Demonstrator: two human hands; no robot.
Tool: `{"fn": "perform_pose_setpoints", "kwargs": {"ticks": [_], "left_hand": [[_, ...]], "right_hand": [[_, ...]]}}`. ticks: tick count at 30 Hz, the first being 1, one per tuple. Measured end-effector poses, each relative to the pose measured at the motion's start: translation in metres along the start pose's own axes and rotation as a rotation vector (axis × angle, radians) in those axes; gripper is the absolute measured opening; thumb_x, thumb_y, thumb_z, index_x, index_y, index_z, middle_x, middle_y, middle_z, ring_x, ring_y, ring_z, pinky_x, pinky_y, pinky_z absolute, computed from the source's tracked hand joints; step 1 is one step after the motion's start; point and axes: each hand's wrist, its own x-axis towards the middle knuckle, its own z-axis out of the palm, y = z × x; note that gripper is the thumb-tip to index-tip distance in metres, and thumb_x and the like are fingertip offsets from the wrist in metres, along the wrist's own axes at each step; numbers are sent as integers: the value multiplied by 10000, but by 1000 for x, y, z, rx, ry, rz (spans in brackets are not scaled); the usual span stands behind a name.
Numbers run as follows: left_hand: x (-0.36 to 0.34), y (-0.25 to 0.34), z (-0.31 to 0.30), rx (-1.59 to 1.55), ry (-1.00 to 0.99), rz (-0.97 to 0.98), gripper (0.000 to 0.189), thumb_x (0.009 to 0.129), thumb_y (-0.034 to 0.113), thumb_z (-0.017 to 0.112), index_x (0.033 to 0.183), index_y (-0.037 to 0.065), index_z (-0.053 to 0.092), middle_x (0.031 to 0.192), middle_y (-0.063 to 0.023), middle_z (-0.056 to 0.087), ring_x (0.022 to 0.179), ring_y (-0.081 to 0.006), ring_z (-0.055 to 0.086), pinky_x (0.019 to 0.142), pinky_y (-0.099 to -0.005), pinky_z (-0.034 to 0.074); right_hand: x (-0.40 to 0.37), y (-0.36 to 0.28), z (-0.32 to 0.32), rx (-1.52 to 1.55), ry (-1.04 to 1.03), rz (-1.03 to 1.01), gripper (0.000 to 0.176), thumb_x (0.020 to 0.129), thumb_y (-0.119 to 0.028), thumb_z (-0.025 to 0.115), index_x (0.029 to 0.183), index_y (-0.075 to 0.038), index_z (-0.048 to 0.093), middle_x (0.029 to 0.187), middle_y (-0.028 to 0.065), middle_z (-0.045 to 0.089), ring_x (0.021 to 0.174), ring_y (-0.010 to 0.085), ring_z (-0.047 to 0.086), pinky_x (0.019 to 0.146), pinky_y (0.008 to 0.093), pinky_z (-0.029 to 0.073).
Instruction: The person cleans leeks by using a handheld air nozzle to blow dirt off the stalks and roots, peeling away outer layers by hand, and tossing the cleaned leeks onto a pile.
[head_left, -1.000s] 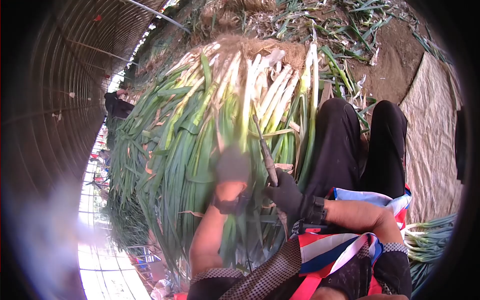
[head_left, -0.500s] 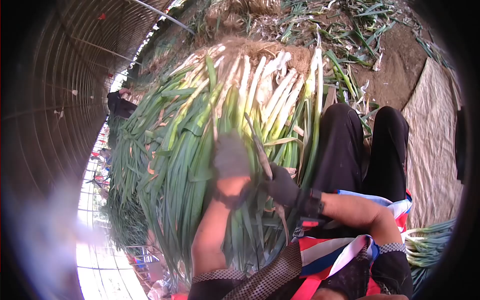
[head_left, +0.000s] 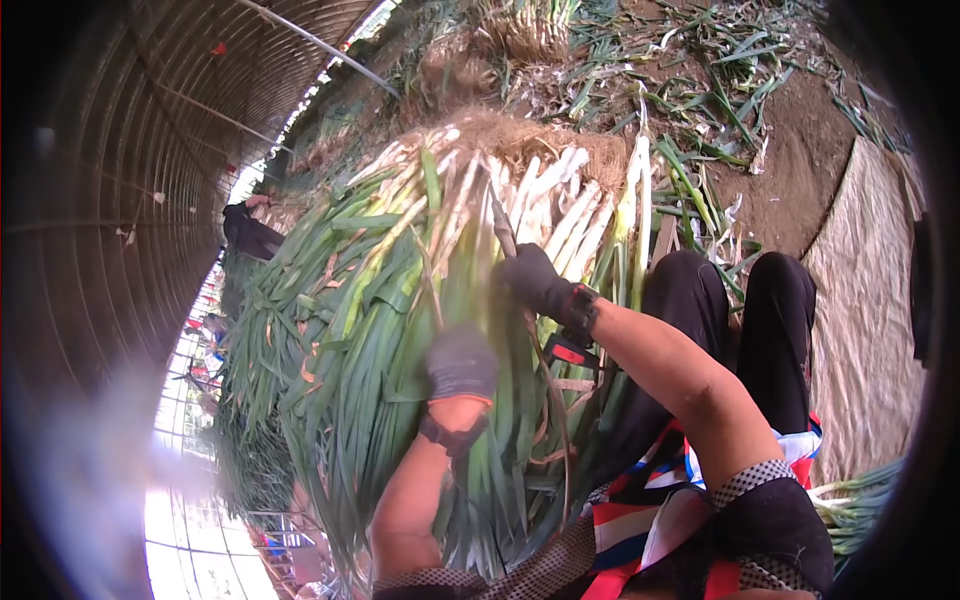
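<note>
Your right hand (head_left: 538,283), black glove, is closed round a thin knife (head_left: 499,222). The blade points away from you, at the white stalk end of the green onions (head_left: 360,300), prob. because that's the end that takes a blade. Your left hand (head_left: 460,362), grey glove, lies on the green leaves nearer you, likely pinning the bundle. It's blurred, so can't tell if the fingers grip or lie flat. The bundle leans against your knees (head_left: 690,275), under both hands. No brand, label or writing readable.

Left hand (head_left: 462,362) blurred, tool (head_left: 501,226) handle hidden
</note>
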Motion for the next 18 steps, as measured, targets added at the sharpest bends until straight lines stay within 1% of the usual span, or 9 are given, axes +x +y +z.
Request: {"fn": "perform_pose_setpoints", "kwargs": {"ticks": [1,2,3,5,8,9,12,15,18], "left_hand": [[-2,6,1,190,107,48,332,664,335,689,781,42,587,715,-140,554,686,-291,580,572,-418,451],[-2,6,6,148,131,51,322,659,327,686,768,40,587,689,-147,548,663,-302,575,570,-423,448],[-2,5,11,107,155,55,312,655,318,682,754,38,586,664,-155,541,640,-313,571,568,-428,445],[3,-7,28,-447,31,-20,270,658,277,663,726,29,581,618,-176,524,606,-348,559,574,-436,444],[2,-19,-40,-651,-205,-174,245,662,236,631,726,5,581,642,-212,541,655,-391,563,608,-439,456],[-3,-27,-28,-719,-228,-175,269,663,239,625,747,-14,587,710,-235,572,702,-400,572,636,-436,461],[-26,-40,-21,-795,-284,-87,310,665,272,636,767,-19,599,725,-238,573,703,-387,580,638,-439,459],[-48,-42,-26,-923,-390,-156,273,690,226,627,751,-37,581,704,-223,550,670,-372,576,604,-427,452],[-65,-40,-27,-1115,-439,-262,249,731,200,619,781,-41,583,712,-220,571,658,-377,577,597,-410,463]], "right_hand": [[12,10,4,-252,-28,-131,120,773,-112,599,762,8,600,624,65,581,592,176,598,523,332,471],[20,17,8,-505,-53,-261,118,773,-113,604,756,4,603,628,61,585,586,174,600,520,330,471],[22,16,13,-575,-67,-264,122,770,-113,609,747,7,604,635,62,592,581,170,599,521,326,471],[17,12,27,-720,-97,-263,132,764,-114,618,730,13,605,650,64,606,571,162,596,523,318,472],[-22,-6,26,263,117,180,143,757,-120,628,744,21,610,659,71,614,581,161,598,534,312,478],[-28,-4,28,457,110,380,161,746,-119,639,788,33,610,665,82,616,584,167,597,541,309,478],[-47,-15,25,454,126,416,294,697,-237,637,795,39,617,729,199,626,684,306,630,632,395,491],[-83,-46,18,541,104,484,271,707,-218,646,794,35,606,711,166,621,675,277,632,623,377,492],[-122,-62,23,629,155,497,119,742,-82,616,791,13,564,636,44,556,577,120,531,517,292,438]]}}
